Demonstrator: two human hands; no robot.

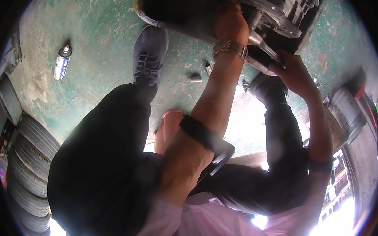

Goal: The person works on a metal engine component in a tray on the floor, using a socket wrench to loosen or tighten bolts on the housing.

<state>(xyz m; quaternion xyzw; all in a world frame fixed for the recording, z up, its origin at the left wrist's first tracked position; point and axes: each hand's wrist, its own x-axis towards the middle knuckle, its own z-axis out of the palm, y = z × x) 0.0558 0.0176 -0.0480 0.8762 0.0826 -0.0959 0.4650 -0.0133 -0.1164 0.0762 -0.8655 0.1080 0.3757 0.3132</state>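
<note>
A grey metal machine assembly [286, 25], perhaps a gearbox or engine part, rests in a dark, metal-rimmed tray [147, 20] at the top of the view. My left hand [231, 25], with a metal-banded watch at its wrist, reaches over the tray against the assembly. Its fingers are hidden in the dark beyond the knuckles. A shiny metal ratchet wrench [266, 49] slants down to the right from beside that hand. Closed round the wrench's lower end is my right hand [294, 74]. The wrench's other end lies close to the assembly; its exact contact is hidden.
Small metal sockets [195, 78] lie on the green floor between my shoes [149, 53]. A spray can [63, 62] stands off to the left. Stacked tires [31, 166] line the left side, and a grey bucket [346, 110] sits at the right. I sit low, over a reddish stool [167, 127].
</note>
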